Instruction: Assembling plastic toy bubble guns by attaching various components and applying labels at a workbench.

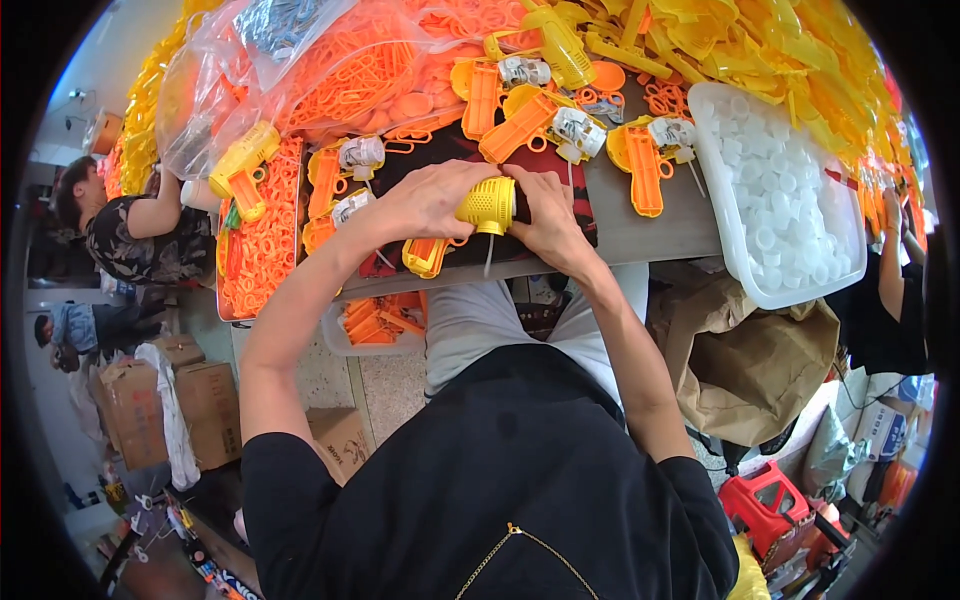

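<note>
Just above the table's front edge, I have a yellow toy gun point(487, 206) in both hands, its slotted barrel pointing right. My left hand point(430, 200) is wrapped over the rear of the barrel, fingers closed. The yellow-and-orange handle point(425, 257) hangs below it. At the barrel's front end, my right hand point(552, 215) grips with closed fingers, some hidden behind it. A thin light tube or stick dangles under the barrel. Close beyond my hands lie several open toy guns with orange handles, among them one orange handle point(519, 127) and a white-and-clear inner part point(578, 132).
On the right stands a clear tub point(853, 240) of small white caps; below it, an open brown paper bag point(770, 365). A box point(222, 290) of small orange parts is at left. Heaps of orange rings point(345, 75) and yellow shells point(740, 50) fill the back. People sit on both sides.
</note>
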A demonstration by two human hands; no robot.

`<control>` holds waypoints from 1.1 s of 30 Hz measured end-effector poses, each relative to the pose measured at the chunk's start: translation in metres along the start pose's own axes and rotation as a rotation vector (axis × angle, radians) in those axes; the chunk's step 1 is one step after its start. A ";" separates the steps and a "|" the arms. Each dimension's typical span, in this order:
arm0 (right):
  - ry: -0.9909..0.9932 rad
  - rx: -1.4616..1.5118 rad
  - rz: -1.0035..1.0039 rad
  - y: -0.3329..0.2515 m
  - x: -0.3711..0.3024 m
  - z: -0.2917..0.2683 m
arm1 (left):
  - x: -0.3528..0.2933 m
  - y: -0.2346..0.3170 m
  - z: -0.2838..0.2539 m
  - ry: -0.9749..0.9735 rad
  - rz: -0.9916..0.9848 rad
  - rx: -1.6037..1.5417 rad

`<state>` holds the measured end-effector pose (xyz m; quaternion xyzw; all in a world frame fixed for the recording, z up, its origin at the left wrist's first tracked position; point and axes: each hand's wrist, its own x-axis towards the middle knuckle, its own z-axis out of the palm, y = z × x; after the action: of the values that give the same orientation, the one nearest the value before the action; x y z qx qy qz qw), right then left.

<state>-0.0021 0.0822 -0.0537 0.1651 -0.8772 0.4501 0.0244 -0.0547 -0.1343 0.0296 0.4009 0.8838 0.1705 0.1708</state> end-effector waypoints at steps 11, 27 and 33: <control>0.108 0.020 -0.081 0.002 -0.002 0.001 | -0.002 0.012 -0.006 0.070 -0.035 0.127; 0.080 0.049 -0.032 0.000 -0.002 0.000 | 0.004 0.024 -0.010 -0.071 -0.126 0.185; 0.106 0.055 -0.055 -0.002 -0.002 0.002 | 0.001 0.018 -0.008 -0.003 -0.028 0.106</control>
<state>0.0005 0.0802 -0.0533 0.1655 -0.8572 0.4813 0.0788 -0.0476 -0.1238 0.0447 0.3974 0.8967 0.1206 0.1528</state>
